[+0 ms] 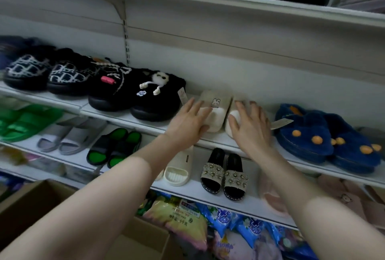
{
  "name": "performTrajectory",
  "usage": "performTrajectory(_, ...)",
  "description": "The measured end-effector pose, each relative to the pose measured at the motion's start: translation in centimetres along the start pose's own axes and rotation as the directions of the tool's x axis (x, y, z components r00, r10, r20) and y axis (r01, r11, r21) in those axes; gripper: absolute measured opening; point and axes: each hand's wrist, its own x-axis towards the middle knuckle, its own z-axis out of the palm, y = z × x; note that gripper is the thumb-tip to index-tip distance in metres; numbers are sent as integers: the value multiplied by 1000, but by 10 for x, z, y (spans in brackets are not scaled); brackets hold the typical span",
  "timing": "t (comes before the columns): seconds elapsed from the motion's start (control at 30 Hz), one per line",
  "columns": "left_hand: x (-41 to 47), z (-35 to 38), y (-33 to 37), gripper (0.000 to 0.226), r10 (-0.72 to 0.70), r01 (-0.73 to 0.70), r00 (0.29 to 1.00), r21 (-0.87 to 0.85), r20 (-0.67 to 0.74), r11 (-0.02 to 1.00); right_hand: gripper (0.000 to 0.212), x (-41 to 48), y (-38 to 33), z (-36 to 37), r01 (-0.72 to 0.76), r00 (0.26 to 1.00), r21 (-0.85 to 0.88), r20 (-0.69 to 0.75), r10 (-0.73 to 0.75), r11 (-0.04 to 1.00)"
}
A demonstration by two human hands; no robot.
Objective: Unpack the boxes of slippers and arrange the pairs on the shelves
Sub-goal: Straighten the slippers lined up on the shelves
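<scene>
1. Location: the cream slippers (215, 111) sit side by side on the middle shelf (217, 139), between the black slippers (154, 97) on the left and the blue slippers (308, 134) on the right.
2. Left hand (190, 123): the fingers lie straight along the left slipper's outer side, with the thumb against its near end.
3. Right hand (252, 128): the fingers are spread flat over the right slipper and enclose nothing.
4. Orientation: each long axis runs near to far. The rabbit band lies toward the far end, and the rounded ends are at the shelf's front edge.
5. Procedure: press the pair together, square the near ends with the edge, and avoid the neighbouring pairs.
</scene>
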Motion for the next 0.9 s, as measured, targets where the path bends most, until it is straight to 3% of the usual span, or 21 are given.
performTrajectory(0.13,-20,-41,-38,49,41,-19,967,89,-252,996,53,9,-47,-11,124,990,126,-80,-115,984)
performTrajectory(0.3,-52,-78,-123,70,-143,190,942,132,-305,973,60,3,-128,-9,248,968,264,-23,-251,932)
performTrajectory(0.4,-74,-86,-175,85,-335,357,918,75,-215,931,69,1,-175,7,220,966,293,67,-249,931)
performTrajectory(0.5,-86,-85,-219,98,-447,445,894,-39,-31,894,82,6,-213,25,70,976,300,177,-128,951)
performTrajectory(0.6,-88,-83,-241,103,-407,418,909,-222,94,881,95,17,-235,42,-72,979,321,203,5,944)
performTrajectory(0.67,-85,-81,-247,103,-374,395,919,-284,126,874,92,23,-247,46,-142,979,343,190,79,929)
performTrajectory(0.9,-78,-67,-256,101,-296,315,948,-242,114,918,72,30,-262,45,-130,982,341,174,74,931)
